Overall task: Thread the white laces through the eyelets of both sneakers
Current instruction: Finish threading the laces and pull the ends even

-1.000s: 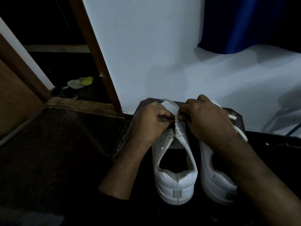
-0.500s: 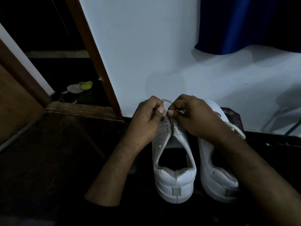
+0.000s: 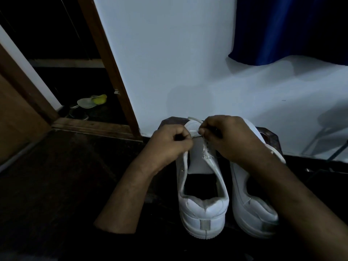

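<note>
Head view, dim light. Two white sneakers are standing side by side on the dark floor, heels toward the camera, toes near the white wall [image 3: 169, 63]. Left hand [image 3: 169, 144] is curling over the left sneaker [image 3: 202, 187] at its eyelet row; right hand [image 3: 227, 136] is pinching the white lace [image 3: 194, 120] above the tongue. Left fingers appear to be gripping the lace too, though shadow obscures this. Right sneaker [image 3: 250, 204] is lying partly under the right forearm.

No legible text, brand or nos. anywhere; too dim to read.
</note>
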Demonstrator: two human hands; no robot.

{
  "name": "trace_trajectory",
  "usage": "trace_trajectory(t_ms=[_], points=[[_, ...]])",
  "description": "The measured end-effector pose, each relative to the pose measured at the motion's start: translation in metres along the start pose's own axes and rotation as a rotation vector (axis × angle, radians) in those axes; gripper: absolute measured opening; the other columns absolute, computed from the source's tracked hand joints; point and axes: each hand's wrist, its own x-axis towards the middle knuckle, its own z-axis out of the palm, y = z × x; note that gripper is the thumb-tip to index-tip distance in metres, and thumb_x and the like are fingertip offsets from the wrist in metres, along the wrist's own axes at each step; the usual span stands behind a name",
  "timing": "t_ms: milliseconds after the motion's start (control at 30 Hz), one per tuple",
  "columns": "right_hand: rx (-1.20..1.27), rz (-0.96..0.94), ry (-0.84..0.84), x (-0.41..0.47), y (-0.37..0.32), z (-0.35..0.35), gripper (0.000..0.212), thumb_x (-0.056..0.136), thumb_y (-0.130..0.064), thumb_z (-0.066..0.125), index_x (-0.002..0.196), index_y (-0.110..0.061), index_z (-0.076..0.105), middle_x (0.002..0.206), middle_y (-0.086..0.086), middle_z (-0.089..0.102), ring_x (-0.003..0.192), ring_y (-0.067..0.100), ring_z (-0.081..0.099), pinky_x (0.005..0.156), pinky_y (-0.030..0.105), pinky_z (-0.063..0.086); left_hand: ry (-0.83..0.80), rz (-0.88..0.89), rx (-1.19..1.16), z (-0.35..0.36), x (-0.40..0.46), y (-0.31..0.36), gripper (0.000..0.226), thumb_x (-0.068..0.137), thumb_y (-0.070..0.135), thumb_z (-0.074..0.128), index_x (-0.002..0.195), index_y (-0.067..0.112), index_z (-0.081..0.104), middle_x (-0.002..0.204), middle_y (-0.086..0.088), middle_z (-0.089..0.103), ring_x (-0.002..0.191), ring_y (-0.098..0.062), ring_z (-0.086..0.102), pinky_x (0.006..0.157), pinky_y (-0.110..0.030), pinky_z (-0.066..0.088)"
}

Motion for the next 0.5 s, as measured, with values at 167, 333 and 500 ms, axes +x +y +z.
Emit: trace_trajectory(t_ms=[167, 333, 500], points=[[-0.134, 0.018, -0.051, 0.001, 0.000, 0.002, 0.007, 0.089, -0.035, 0.067, 0.088, -0.030, 0.073, 0.076, -0.011, 0.065, 0.075, 0.013, 0.059, 0.067, 0.032, 0.052, 0.076, -0.166, -0.244, -0.005, 0.003, -0.005, 0.029, 0.074, 0.000, 0.078, 0.098, 0.017, 0.076, 0.080, -0.006, 0.077, 0.073, -0.014, 0.071, 0.068, -0.026, 0.055], [-0.106, 0.039, -0.123, 0.004, -0.003, 0.005, 0.005, 0.087, -0.038, 0.069, 0.085, -0.034, 0.072, 0.066, -0.018, 0.054, 0.075, 0.011, 0.058, 0.070, 0.035, 0.055, 0.099, -0.237, -0.405, -0.002, 0.004, -0.012, 0.024, 0.081, -0.013, 0.068, 0.098, 0.000, 0.079, 0.086, -0.012, 0.078, 0.080, -0.016, 0.073, 0.073, -0.025, 0.058], [-0.104, 0.063, -0.191, 0.005, -0.005, 0.010, 0.013, 0.087, -0.035, 0.065, 0.075, -0.037, 0.060, 0.069, -0.016, 0.057, 0.076, 0.012, 0.058, 0.073, 0.035, 0.054, 0.078, -0.270, -0.465, -0.001, 0.003, -0.012, 0.025, 0.083, -0.012, 0.065, 0.103, -0.005, 0.077, 0.097, -0.024, 0.077, 0.091, -0.028, 0.073, 0.090, -0.038, 0.059]])
